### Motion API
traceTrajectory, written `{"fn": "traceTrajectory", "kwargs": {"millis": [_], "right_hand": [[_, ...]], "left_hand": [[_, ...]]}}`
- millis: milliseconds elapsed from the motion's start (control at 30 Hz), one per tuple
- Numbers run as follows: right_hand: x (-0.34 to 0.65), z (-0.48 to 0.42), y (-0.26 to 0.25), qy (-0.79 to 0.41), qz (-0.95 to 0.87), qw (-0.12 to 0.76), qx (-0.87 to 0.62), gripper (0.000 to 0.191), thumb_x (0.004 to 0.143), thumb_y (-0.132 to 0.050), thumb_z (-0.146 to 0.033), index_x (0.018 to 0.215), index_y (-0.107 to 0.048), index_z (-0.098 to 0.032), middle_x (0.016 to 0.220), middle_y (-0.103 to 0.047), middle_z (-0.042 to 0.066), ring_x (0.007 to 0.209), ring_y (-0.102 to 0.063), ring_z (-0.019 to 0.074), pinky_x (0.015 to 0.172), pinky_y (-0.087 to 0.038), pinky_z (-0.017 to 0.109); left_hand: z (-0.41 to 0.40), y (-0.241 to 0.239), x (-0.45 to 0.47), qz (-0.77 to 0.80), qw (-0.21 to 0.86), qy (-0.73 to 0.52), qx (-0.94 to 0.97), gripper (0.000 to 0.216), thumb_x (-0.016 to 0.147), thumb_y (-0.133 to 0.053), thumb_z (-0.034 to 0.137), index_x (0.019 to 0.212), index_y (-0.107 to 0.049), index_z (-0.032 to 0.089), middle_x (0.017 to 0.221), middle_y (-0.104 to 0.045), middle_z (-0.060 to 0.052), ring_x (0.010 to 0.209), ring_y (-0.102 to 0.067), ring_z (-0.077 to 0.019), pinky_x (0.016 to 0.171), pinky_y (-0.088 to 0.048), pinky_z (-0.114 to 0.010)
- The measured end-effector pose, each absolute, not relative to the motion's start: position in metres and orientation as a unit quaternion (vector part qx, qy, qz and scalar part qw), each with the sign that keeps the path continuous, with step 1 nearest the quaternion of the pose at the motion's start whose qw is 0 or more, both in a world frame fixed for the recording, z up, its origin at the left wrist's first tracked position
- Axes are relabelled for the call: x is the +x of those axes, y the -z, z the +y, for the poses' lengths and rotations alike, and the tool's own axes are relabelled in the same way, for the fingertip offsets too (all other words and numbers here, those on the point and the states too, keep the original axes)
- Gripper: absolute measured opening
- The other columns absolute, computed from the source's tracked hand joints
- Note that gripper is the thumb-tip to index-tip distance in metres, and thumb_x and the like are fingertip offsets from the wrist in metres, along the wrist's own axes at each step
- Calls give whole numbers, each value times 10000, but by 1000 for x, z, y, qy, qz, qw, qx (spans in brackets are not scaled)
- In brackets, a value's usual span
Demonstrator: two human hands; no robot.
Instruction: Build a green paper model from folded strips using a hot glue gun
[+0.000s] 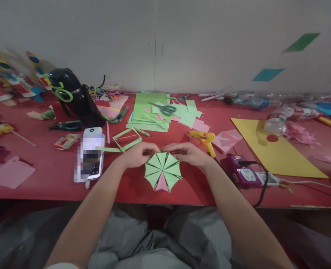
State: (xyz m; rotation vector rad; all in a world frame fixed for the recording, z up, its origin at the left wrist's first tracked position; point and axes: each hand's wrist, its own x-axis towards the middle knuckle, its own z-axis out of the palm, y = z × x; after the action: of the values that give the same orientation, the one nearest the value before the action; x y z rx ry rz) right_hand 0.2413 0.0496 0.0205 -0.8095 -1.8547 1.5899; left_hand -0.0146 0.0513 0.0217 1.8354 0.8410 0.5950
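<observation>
Left hand (139, 154), right hand (189, 154) side by side ahead, knuckles up, fingers (173, 147) curled down, tips nearly meeting.

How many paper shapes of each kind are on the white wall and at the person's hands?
Green paper diamond: 1
Blue paper diamond: 1
Green-and-pink folded paper circle: 1
Total: 3

Two hands (139, 154) (188, 153), one paper rosette (162, 172)

A plain white wall (98, 33) behind a long red table (56, 175) — dimly lit.
</observation>
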Motion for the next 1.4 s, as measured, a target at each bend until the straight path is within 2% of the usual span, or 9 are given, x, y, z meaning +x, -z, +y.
{"fn": "traceTrajectory", "kwargs": {"millis": [167,333,567,667,733,833,933,1167,1400], "right_hand": [[242,49,-15,-594,-676,284,-330,148,777,-749,-281,882,-739,-177,944,-719,50,820,-650,160,734,-517,294],[248,45,-16,-522,-665,382,-373,180,751,-780,-337,746,-685,-184,768,-669,22,711,-606,155,681,-494,301],[248,43,-16,-450,-618,500,-405,168,745,-768,-343,785,-676,-208,823,-691,38,755,-634,180,710,-518,329],[245,44,-14,-428,-601,523,-427,162,740,-745,-296,835,-639,-219,852,-686,29,802,-648,185,739,-531,334],[242,44,-10,-417,-612,509,-439,168,738,-725,-272,851,-611,-222,850,-675,21,806,-647,183,751,-537,338],[239,45,-1,-402,-644,471,-450,149,742,-684,-257,843,-581,-220,843,-666,20,811,-646,186,780,-543,354],[238,47,6,-388,-663,453,-453,117,757,-641,-246,841,-564,-217,865,-660,28,839,-646,192,812,-539,368],[241,48,6,-361,-639,484,-477,121,780,-630,-268,850,-541,-226,855,-641,27,849,-643,194,827,-530,370],[239,43,3,-293,-657,485,-498,80,822,-608,-255,869,-548,-230,890,-660,46,870,-649,213,859,-526,392]], "left_hand": [[55,-26,-12,394,503,-275,718,239,802,-684,333,977,-724,175,971,-721,-73,692,-614,-131,645,-498,-260],[55,-25,-11,462,475,-361,656,353,904,-560,480,943,-717,167,919,-730,-81,684,-620,-145,603,-491,-262],[48,-18,-16,501,183,-523,665,218,935,-555,367,987,-665,186,716,-663,-14,671,-638,-144,654,-497,-260],[51,-18,-20,517,80,-575,628,207,896,-581,266,1083,-621,187,929,-677,-54,836,-657,-161,747,-530,-284],[55,-17,-23,525,32,-589,613,310,834,-637,226,1136,-588,177,1113,-639,-98,996,-640,-191,855,-539,-329],[64,-9,-26,540,74,-589,597,473,792,-694,248,1226,-523,169,1255,-587,-141,1099,-625,-221,939,-539,-386],[69,0,-27,555,175,-562,588,533,798,-701,274,1271,-476,176,1229,-618,-132,1042,-667,-212,924,-556,-394],[65,-8,-23,541,228,-525,615,269,891,-601,318,1116,-569,173,1057,-724,-95,1005,-699,-211,960,-537,-385],[5,-35,-21,517,296,-477,646,322,963,-517,390,1186,-619,181,1125,-734,-108,1003,-703,-224,841,-571,-324]]}}
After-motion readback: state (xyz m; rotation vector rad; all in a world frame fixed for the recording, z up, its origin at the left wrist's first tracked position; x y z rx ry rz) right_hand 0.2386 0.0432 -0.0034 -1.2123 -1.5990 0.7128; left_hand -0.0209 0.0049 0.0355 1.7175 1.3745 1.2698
